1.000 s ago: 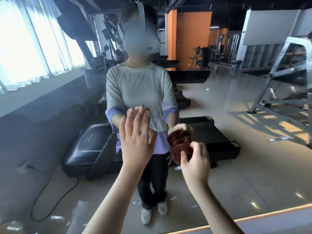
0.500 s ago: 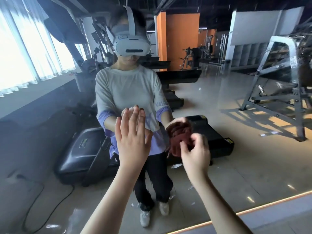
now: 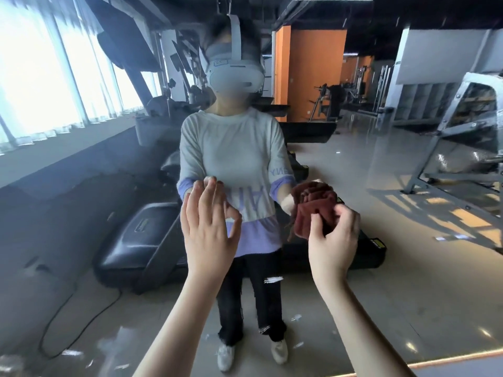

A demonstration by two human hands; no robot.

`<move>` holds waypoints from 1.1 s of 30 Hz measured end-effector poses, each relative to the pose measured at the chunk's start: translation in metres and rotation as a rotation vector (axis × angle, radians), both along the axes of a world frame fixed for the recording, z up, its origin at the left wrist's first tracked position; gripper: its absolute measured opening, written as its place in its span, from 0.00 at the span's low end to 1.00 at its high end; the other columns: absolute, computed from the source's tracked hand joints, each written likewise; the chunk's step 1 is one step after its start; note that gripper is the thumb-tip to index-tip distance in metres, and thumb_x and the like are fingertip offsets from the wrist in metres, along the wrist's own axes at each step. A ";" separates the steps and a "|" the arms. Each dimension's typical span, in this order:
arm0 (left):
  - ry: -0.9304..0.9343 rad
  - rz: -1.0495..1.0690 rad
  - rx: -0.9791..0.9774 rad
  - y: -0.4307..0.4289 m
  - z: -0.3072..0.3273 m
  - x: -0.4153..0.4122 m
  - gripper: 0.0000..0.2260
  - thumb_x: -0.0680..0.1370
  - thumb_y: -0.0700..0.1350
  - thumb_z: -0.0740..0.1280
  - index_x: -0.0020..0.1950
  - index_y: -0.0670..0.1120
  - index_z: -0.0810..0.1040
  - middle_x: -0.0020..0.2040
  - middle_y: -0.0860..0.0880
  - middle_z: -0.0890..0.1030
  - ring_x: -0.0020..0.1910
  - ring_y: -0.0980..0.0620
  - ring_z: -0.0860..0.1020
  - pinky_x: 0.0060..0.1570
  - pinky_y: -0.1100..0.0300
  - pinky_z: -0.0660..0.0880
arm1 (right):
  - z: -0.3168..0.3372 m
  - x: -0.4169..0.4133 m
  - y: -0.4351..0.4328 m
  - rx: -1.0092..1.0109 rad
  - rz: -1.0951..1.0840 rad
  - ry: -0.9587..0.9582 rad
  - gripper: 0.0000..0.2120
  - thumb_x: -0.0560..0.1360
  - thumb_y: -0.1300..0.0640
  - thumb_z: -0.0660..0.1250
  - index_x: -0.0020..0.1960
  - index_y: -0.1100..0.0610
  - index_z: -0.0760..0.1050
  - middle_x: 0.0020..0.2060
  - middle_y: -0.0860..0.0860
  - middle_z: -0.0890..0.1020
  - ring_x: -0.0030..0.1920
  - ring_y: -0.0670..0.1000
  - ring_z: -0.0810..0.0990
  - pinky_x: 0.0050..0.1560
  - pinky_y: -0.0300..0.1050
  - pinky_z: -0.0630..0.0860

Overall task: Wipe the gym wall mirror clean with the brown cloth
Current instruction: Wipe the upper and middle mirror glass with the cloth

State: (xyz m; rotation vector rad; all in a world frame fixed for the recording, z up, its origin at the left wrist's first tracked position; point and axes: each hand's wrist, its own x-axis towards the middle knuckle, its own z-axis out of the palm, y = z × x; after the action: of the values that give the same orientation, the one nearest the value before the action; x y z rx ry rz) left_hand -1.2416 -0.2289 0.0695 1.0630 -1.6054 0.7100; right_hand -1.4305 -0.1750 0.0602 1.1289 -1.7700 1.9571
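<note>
The gym wall mirror [image 3: 408, 186] fills nearly the whole view and reflects me standing in front of it. My right hand [image 3: 333, 240] pinches a bunched brown cloth [image 3: 313, 213] and holds it against the glass at about waist height. My left hand [image 3: 208, 229] is raised beside it with straight, spread fingers, its fingertips at or very near the glass. The cloth's reflection merges with the cloth itself.
The mirror's lower edge [image 3: 435, 361] runs along the bottom right with a lit strip. White smears and specks [image 3: 273, 280] dot the glass low down. Reflected treadmills [image 3: 141, 240], a metal frame [image 3: 462, 148] and bright windows [image 3: 40, 77] show behind me.
The view has shifted a little. My hands stay close together on the mirror; the cloth has moved slightly up and right, and my left hand's fingers have spread a bit.
</note>
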 end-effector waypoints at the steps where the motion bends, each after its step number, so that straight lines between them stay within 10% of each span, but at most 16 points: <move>1: -0.014 -0.035 0.018 0.003 0.002 -0.004 0.28 0.75 0.45 0.73 0.72 0.37 0.72 0.73 0.40 0.72 0.74 0.38 0.66 0.70 0.40 0.67 | -0.003 0.001 0.002 0.013 0.016 0.058 0.16 0.71 0.55 0.65 0.54 0.64 0.75 0.49 0.62 0.77 0.51 0.62 0.75 0.46 0.43 0.66; 16: -0.003 -0.005 -0.031 -0.001 0.019 -0.038 0.28 0.76 0.52 0.66 0.74 0.43 0.70 0.72 0.41 0.73 0.74 0.41 0.64 0.70 0.44 0.64 | 0.026 -0.015 -0.006 -0.104 0.124 0.290 0.15 0.72 0.52 0.67 0.52 0.64 0.77 0.48 0.60 0.80 0.50 0.54 0.74 0.44 0.41 0.68; 21: 0.006 0.004 -0.015 0.000 0.018 -0.040 0.30 0.73 0.50 0.71 0.73 0.41 0.71 0.72 0.41 0.73 0.74 0.40 0.64 0.72 0.45 0.62 | 0.068 -0.034 -0.012 -0.233 0.073 0.105 0.15 0.74 0.54 0.68 0.55 0.64 0.76 0.48 0.59 0.78 0.48 0.61 0.78 0.46 0.47 0.72; 28: 0.003 0.013 -0.038 0.002 0.019 -0.044 0.29 0.74 0.50 0.68 0.72 0.39 0.72 0.72 0.40 0.71 0.73 0.38 0.64 0.72 0.43 0.62 | 0.099 -0.022 -0.018 -0.174 0.103 0.525 0.14 0.73 0.51 0.69 0.53 0.60 0.78 0.48 0.57 0.80 0.46 0.59 0.80 0.39 0.45 0.74; 33: 0.010 0.015 -0.043 0.003 0.020 -0.045 0.30 0.72 0.48 0.73 0.72 0.39 0.73 0.72 0.41 0.71 0.73 0.38 0.65 0.71 0.44 0.62 | 0.103 -0.040 -0.013 -0.219 -0.001 0.248 0.14 0.73 0.56 0.69 0.55 0.63 0.78 0.49 0.59 0.79 0.48 0.58 0.76 0.42 0.40 0.66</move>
State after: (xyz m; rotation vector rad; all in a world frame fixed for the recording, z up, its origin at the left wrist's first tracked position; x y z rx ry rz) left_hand -1.2867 -0.2257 0.0897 1.0472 -1.5680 0.7449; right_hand -1.4700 -0.1876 0.1634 1.2314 -1.3938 1.8630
